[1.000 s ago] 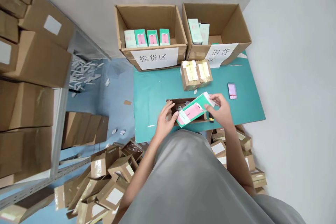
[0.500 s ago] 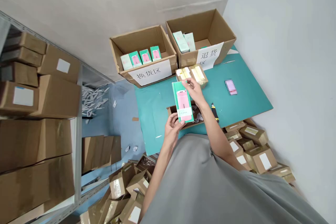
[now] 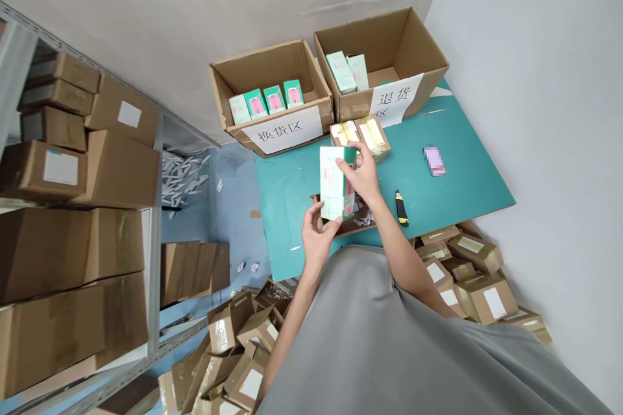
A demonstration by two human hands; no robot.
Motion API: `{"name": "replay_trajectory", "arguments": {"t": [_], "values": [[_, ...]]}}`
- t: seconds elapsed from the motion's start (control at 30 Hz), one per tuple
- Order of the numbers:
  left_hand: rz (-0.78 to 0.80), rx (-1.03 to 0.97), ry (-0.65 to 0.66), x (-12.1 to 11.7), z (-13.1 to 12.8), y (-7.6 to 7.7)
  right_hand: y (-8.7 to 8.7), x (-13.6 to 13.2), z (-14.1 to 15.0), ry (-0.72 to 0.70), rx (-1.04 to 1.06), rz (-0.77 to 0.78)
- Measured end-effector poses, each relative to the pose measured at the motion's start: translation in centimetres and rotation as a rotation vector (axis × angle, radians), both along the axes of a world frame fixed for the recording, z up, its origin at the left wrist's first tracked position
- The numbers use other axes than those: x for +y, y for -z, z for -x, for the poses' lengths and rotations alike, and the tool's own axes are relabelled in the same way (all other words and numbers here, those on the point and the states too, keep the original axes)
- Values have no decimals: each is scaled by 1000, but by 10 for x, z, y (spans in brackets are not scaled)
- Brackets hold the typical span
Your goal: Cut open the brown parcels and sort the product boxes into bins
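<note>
Both hands hold a small product box [image 3: 331, 185] upright above the table, its pale mint side towards me and a green and pink side turned to the right. My left hand [image 3: 318, 233] grips its lower end. My right hand [image 3: 361, 175] grips the upper right edge, thumb on the pale face. Below and partly hidden by the hands is an opened cardboard carton [image 3: 357, 227] with crumpled paper in it. A black and yellow utility knife [image 3: 401, 209] lies to the right of my right forearm.
On the teal table [image 3: 452, 142] stand two labelled cardboard bins, the left bin [image 3: 321, 87] and the right bin [image 3: 423, 58], each holding product boxes. Two taped cartons [image 3: 374, 136] sit before them. A pixelated pink item [image 3: 434, 161] lies right. Cartons fill the shelf [image 3: 153, 272] and floor.
The product box has been turned in my hands: its green and pink face was towards me, and now the pale side is. The whole view has shifted slightly.
</note>
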State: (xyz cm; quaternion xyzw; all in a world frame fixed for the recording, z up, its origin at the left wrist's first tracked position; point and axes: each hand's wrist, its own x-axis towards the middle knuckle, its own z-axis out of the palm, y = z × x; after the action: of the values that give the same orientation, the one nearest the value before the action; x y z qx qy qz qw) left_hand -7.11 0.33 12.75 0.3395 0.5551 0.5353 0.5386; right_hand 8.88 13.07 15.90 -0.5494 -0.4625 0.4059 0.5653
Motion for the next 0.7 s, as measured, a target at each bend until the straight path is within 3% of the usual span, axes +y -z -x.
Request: {"name": "replay_trajectory", "arguments": {"t": [0.1,0.2,0.3,0.53,0.7], "values": [[82,-164,36,-3,7,-2,3,4,-7,31,104,-21],[218,-337,152,-6,13,-2,9,6,-13,20,157,15],[252,-402,195,-9,12,-4,17,5,-14,0,144,28],[254,-395,154,-9,4,-6,23,1,-14,-67,144,46],[167,-123,-49,-11,-6,-3,16,-2,-11,-108,145,3]]}}
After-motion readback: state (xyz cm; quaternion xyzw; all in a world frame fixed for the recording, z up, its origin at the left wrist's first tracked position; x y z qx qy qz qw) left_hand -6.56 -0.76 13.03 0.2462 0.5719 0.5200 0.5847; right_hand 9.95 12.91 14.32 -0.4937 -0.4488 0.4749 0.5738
